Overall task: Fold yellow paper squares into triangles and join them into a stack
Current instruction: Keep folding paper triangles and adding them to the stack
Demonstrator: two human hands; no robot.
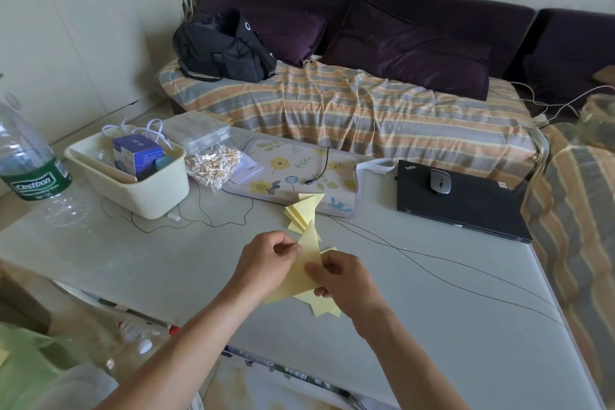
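**Both hands on one yellow triangle, mid-fold**

Low in the centre of the frame, the left hand (266, 263) and right hand (346, 280) hold a folded yellow triangle (307, 263) just above the table (432, 326). Its sharp tip points up the frame toward the pile (304, 211) of finished yellow pieces, which lies fanned at the near edge of the floral mat (293, 173).

The left fingers are curled, thumb and fingertips pinching the triangle's left edge near the top. The right thumb presses on the paper's face at its middle, with the other fingers curled under it — a grip that looks meant to steady the sheet while an edge is creased or a flap opened. Which of the two it is, I cannot tell.

More yellow paper (324, 304) shows beneath the right hand, corners sticking out toward the bottom of the frame; it seems to rest on the table, probably squares waiting or pieces already joined. Working directly over it keeps the next sheet within reach.

A black cable (432, 271) runs past on the right, a laptop (462, 201) sits at right centre, and a cream bin (133, 176) at the left — all apart from the folding.
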